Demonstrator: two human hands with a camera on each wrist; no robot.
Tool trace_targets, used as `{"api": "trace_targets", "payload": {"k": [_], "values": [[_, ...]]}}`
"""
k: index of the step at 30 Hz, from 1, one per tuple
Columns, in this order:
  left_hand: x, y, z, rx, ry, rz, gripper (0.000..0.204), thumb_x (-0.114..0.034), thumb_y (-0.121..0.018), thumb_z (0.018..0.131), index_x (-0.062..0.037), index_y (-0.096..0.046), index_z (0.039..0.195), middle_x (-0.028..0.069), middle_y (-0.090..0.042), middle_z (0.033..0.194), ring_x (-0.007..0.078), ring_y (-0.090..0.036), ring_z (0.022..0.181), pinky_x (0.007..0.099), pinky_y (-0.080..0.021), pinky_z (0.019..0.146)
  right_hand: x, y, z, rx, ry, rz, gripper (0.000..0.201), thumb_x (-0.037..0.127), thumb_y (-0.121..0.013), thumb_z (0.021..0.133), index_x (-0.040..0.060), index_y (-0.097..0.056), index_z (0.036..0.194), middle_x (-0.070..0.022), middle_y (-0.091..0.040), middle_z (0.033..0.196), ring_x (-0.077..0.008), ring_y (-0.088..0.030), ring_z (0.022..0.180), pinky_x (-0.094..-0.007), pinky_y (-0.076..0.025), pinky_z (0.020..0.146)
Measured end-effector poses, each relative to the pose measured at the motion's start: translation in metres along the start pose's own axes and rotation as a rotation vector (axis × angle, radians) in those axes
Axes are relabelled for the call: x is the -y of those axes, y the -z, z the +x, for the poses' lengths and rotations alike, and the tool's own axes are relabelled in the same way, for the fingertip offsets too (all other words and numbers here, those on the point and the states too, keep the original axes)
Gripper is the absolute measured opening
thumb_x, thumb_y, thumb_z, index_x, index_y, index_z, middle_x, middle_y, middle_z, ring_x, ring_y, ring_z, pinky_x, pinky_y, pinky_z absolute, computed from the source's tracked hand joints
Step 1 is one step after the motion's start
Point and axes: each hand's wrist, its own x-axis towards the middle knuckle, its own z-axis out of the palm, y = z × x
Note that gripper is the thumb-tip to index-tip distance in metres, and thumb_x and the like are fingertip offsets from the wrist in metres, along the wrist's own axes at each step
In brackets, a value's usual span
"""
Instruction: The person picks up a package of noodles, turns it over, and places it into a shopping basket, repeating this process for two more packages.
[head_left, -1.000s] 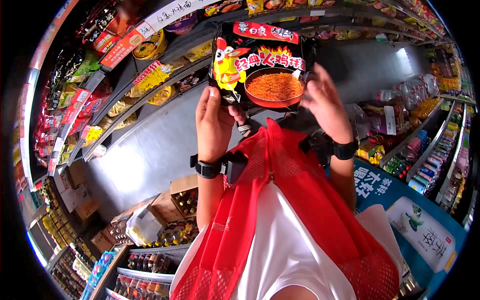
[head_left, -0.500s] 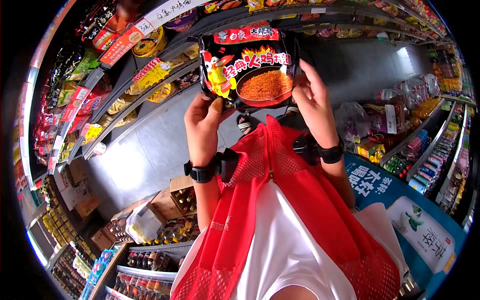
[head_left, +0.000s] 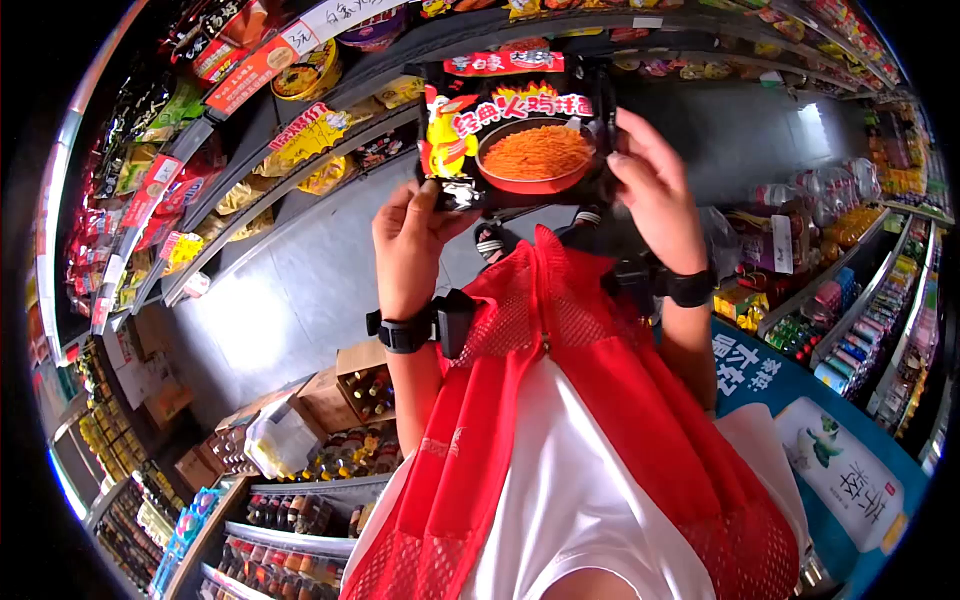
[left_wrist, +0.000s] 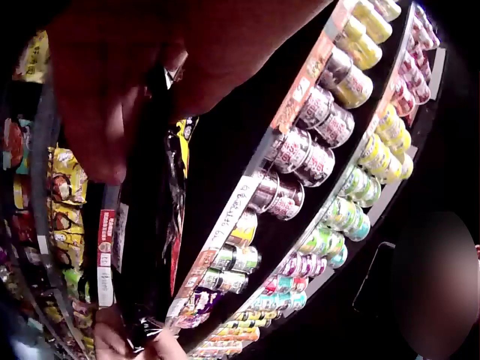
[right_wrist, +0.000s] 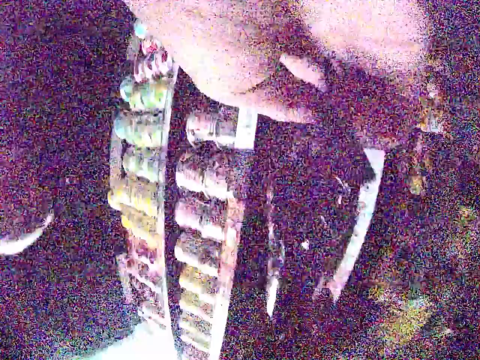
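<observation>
A black noodle packet (head_left: 540,150) with a red bowl of noodles and a yellow cartoon figure on its front is held up between both hands in the head view. The left hand (head_left: 408,255) pinches its lower left corner, thumb on the front. Along the right edge, the right hand (head_left: 660,205) grips the packet with thumb in front. In the left wrist view the packet (left_wrist: 176,202) shows edge-on below the left hand (left_wrist: 165,67), with the other hand's fingertips (left_wrist: 139,341) at its far end. The right wrist view is noisy; the right hand (right_wrist: 285,52) fills its top.
Shelves of packaged noodles (head_left: 300,140) curve along the left and top. Bottles and drinks (head_left: 850,330) line the right side, beside a blue sign board (head_left: 745,370). Cardboard boxes (head_left: 325,400) and bottle shelves (head_left: 290,540) stand at the lower left, with grey floor (head_left: 260,310) between.
The right hand, off the packet's edge with fingers raised a second ago, now grips it. The packet shifted left and down, then slightly back right.
</observation>
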Motion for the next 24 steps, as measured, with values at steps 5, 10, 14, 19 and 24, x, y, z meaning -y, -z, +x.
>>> {"api": "trace_targets", "payload": {"k": [5, 10, 14, 19, 24], "values": [[0.002, 0.0, 0.005, -0.062, 0.051, -0.006, 0.012, -0.009, -0.055, 0.086, -0.0008, -0.049, 0.092, 0.0093, -0.061, 0.082, 0.0183, -0.063, 0.069, 0.0307, -0.055, 0.065, 0.029, 0.008, -0.006, 0.041, -0.134, 0.216, 0.04, 0.003, -0.044, 0.086, 0.0069, -0.044, 0.126, 0.001, -0.053, 0.085, -0.0019, -0.039, 0.051, -0.0188, -0.036, 0.04], [-0.008, -0.026, 0.001, 0.219, -0.502, 0.806, 0.086, -0.008, -0.073, 0.066, 0.0003, -0.021, 0.134, 0.0185, -0.027, 0.137, 0.0288, -0.026, 0.129, 0.0383, -0.021, 0.106, 0.063, -0.021, -0.013, 0.124, -0.109, 0.132, 0.042, 0.004, -0.044, 0.087, 0.0019, -0.04, 0.128, -0.0007, -0.052, 0.088, -0.0031, -0.044, 0.057, -0.0203, -0.041, 0.044], [0.021, -0.059, -0.003, 0.367, -0.437, 0.516, 0.093, -0.003, -0.067, 0.07, -0.0031, -0.005, 0.139, 0.0183, -0.024, 0.139, 0.0275, -0.036, 0.123, 0.0354, -0.032, 0.099, 0.052, -0.068, -0.025, 0.277, 0.116, -0.001, 0.049, 0.001, -0.045, 0.086, 0.0024, -0.033, 0.133, -0.0022, -0.049, 0.092, -0.0045, -0.046, 0.062, -0.0186, -0.042, 0.053], [0.006, -0.065, -0.015, 0.107, -0.355, 0.317, 0.085, 0.0, -0.063, 0.073, -0.0083, -0.011, 0.139, 0.0121, -0.047, 0.118, 0.0205, -0.05, 0.103, 0.0305, -0.045, 0.085, 0.081, -0.066, -0.035, 0.466, 0.065, 0.259, 0.047, 0.001, -0.041, 0.088, 0.0025, -0.031, 0.134, -0.0079, -0.053, 0.093, -0.0058, -0.05, 0.057, -0.0167, -0.042, 0.051], [0.011, -0.052, -0.018, 0.137, -0.034, -0.44, 0.047, -0.007, -0.053, 0.078, -0.0014, -0.041, 0.123, 0.0093, -0.054, 0.114, 0.0218, -0.052, 0.104, 0.0373, -0.04, 0.092, 0.078, -0.019, -0.024, -0.119, 0.403, -0.063, 0.026, 0.006, -0.048, 0.089, -0.0002, -0.05, 0.113, 0.0013, -0.049, 0.07, -0.0018, -0.045, 0.058, -0.0143, -0.034, 0.051]]}}
